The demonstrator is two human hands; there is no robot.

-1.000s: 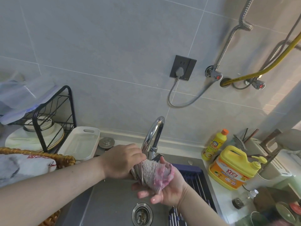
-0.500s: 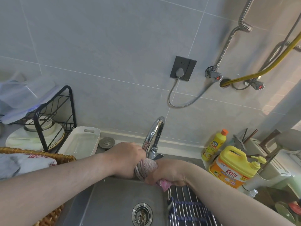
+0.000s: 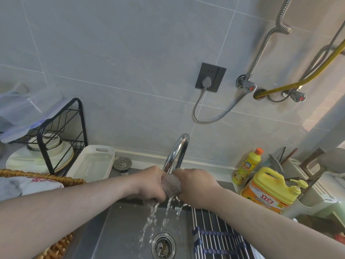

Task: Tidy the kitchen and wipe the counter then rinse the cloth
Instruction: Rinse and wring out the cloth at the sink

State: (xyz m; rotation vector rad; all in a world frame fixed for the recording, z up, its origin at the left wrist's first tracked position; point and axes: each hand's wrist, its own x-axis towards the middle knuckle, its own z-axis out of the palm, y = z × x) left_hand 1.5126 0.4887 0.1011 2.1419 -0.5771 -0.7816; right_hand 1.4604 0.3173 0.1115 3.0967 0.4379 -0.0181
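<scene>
Over the steel sink [image 3: 119,230], just below the chrome faucet [image 3: 177,152], both my hands grip a wet grey-pink cloth [image 3: 172,186] twisted into a tight roll. My left hand [image 3: 149,184] holds its left end and my right hand [image 3: 196,186] holds its right end, fingers curled round it. Water streams from the squeezed cloth down toward the drain [image 3: 163,245]. Most of the cloth is hidden inside my fists.
A roll-up drying rack [image 3: 218,238] covers the sink's right part. Two yellow detergent bottles [image 3: 270,189] stand at the right. At the left are a white tray [image 3: 91,163], a sink plug [image 3: 122,163], a black dish rack [image 3: 59,135] and a wicker basket [image 3: 37,176].
My right hand turned over from cupping the cloth underneath to gripping it from above. Both hands now wring the cloth, and water runs out of it.
</scene>
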